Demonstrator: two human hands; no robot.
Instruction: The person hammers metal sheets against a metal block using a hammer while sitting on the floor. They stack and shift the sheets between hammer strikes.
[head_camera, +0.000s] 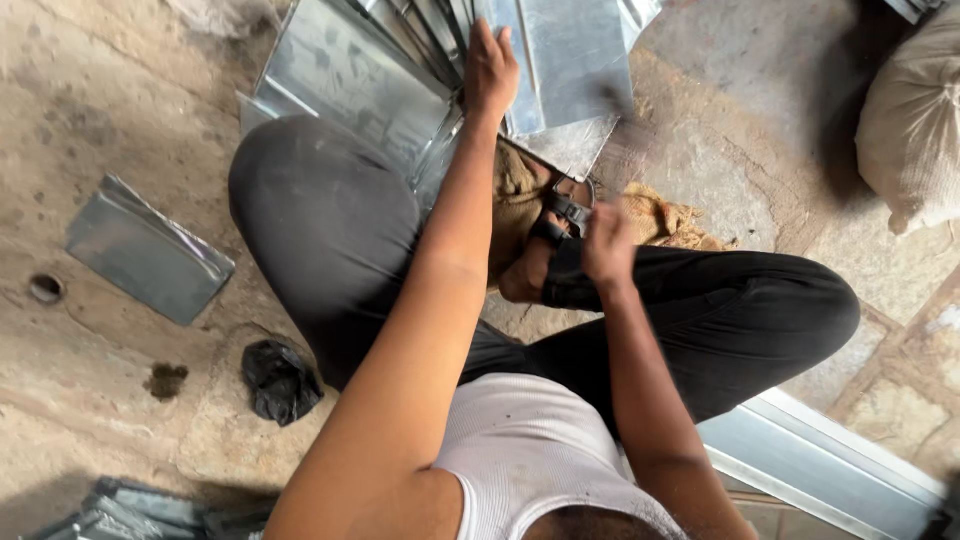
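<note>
Left hand (491, 68) on metal sheets (400, 70)

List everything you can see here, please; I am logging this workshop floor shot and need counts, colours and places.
metal sheets: a pile, exact count unclear, grey, top centre ahead of the knees
single folded sheet: one, grey, floor at left
black bag: one, crumpled, floor lower left
burlap cloth: one, tan, under the feet
sack: one, beige, right edge
metal channel: one, grey, lower right
floor hole: one, dark, far left
sandal: one in view, black, centre
left hand: reaching onto the pile of sheets
right hand: blurred, raised over the legs, fingers closed
</note>
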